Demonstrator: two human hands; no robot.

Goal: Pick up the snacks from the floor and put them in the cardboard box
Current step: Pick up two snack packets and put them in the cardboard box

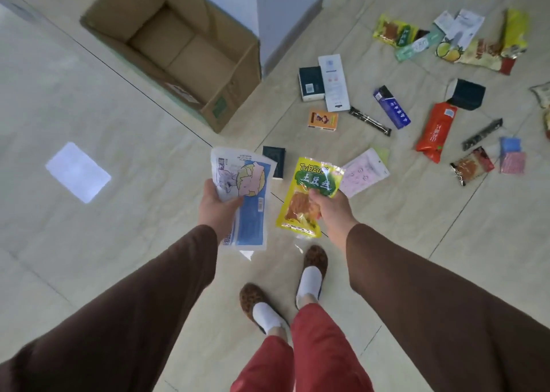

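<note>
My left hand (215,204) grips a blue and white snack packet (247,201) with a cartoon print, held above the floor. My right hand (329,205) grips a yellow snack bag (309,195) with a green label. The open cardboard box (238,64) stands on the floor ahead and to the left, with nothing visible inside it. Several more snacks lie on the tiles to the right: an orange-red bag (436,131), a blue box (391,107), a small orange box (323,119), a pink packet (364,171) and a dark box (275,161).
A white wall corner (285,19) rises just right of the box. A cluster of yellow and white packets (464,38) lies at the far right. My feet in leopard-print slippers (312,272) stand below my hands. A bright light patch (78,172) marks the floor at left.
</note>
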